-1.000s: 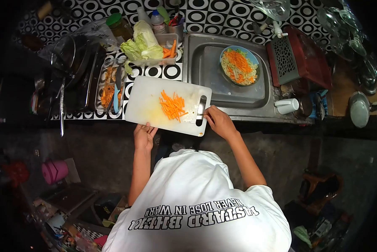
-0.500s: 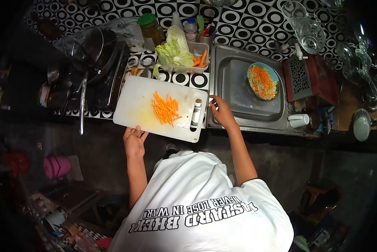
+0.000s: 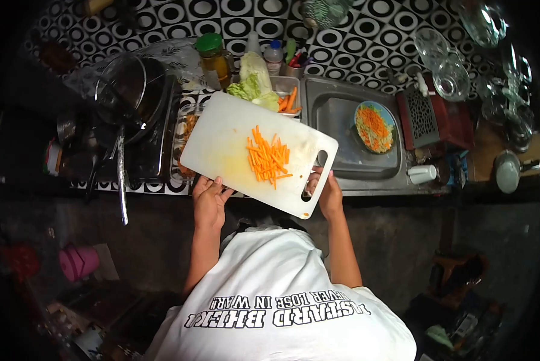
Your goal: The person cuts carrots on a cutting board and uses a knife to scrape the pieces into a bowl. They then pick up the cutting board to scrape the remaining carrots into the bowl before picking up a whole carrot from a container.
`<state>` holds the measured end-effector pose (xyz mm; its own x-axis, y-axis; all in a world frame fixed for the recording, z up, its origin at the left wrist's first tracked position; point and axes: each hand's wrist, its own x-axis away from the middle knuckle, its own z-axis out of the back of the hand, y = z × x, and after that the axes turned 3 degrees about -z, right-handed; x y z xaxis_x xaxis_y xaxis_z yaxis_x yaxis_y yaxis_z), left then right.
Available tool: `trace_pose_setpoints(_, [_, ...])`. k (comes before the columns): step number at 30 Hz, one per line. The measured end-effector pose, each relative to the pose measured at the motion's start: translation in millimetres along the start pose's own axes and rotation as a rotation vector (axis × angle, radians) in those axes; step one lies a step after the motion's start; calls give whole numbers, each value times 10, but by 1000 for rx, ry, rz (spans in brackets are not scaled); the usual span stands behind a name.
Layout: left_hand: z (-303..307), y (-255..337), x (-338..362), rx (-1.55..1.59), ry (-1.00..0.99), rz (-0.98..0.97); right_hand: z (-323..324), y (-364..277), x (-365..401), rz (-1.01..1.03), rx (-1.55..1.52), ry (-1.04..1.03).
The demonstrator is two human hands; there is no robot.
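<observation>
A white cutting board (image 3: 222,129), tilted in the head view, carries a pile of carrot strips (image 3: 268,157) near its middle. My left hand (image 3: 210,195) grips the board's lower left edge, thumb on top and other fingers underneath. At the handle end my right hand (image 3: 327,191) holds the board, with fingers showing through the handle slot. Right of the board, a plate of shredded vegetables (image 3: 375,128), orange strips over pale green ones, sits in the metal sink (image 3: 342,178). Behind the board stands a plastic tub (image 3: 294,84) with cabbage (image 3: 255,84) and carrots (image 3: 290,99).
At the left are a stove with a dark pan (image 3: 131,90) and a long metal handle (image 3: 121,180). A green-lidded jar (image 3: 212,57) stands at the back. Right of the sink are a white mug (image 3: 422,174), a red rack (image 3: 435,117) and several glasses (image 3: 450,78).
The board with the carrot strips has moved right and turned clockwise. My right hand has come in from beside the board to its handle; my left hand moved right with it.
</observation>
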<state>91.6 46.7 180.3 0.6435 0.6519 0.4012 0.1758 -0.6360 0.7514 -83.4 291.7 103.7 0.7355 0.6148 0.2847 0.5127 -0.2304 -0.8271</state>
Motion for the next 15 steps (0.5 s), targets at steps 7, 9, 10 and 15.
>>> trace_pose_setpoints(7, [176, 510, 82, 105, 52, -165, -692, 796, -446, 360, 1110, -230])
trace_pose_setpoints(9, [248, 677, 100, 119, 72, -213, -1126, 742, -661, 315, 1404, -377])
trace_pose_setpoints(10, [307, 719, 103, 117, 83, -227, -1441, 597, -673, 187, 1456, -417])
trace_pose_setpoints(15, [452, 837, 124, 113, 92, -253, -1845, 1000, -748, 454, 1475, -441])
